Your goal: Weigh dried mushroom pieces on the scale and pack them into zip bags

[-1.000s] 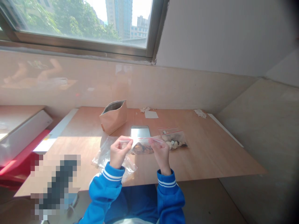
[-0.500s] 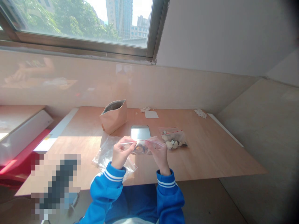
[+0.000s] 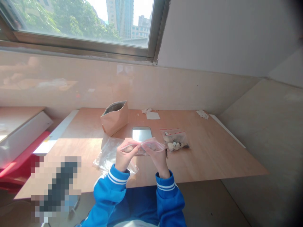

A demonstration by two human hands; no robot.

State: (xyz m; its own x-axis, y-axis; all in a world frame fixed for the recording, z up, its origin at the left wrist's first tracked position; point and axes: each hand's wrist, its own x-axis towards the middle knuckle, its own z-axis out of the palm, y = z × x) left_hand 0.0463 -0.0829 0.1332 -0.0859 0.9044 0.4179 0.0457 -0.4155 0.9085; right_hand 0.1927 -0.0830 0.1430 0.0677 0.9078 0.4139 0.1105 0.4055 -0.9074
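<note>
Both hands pinch the top edge of a clear zip bag [image 3: 153, 142] with a pink-red seal strip. My left hand [image 3: 124, 158] grips its left part and my right hand [image 3: 157, 158] its right part, thumbs close together at the middle. The bag's rim bulges on each side; its contents are mostly hidden by my hands. Just beyond it lies a flat silver plate-like device [image 3: 141, 134]. Another zip bag [image 3: 176, 141], holding pale and dark pieces, rests to the right of my right hand. A larger clear plastic bag [image 3: 107, 156] lies under and beside my left hand.
An open brown pouch [image 3: 115, 118] stands at the back left of the wooden table [image 3: 217, 148]. Near the wall are a white paper [image 3: 153, 116] and crumpled tissue [image 3: 202, 114]. A red stool [image 3: 19, 168] sits left of the table.
My hands have drawn closer together along the bag's top edge. The rim, nearly straight before, now bows outward on both sides.
</note>
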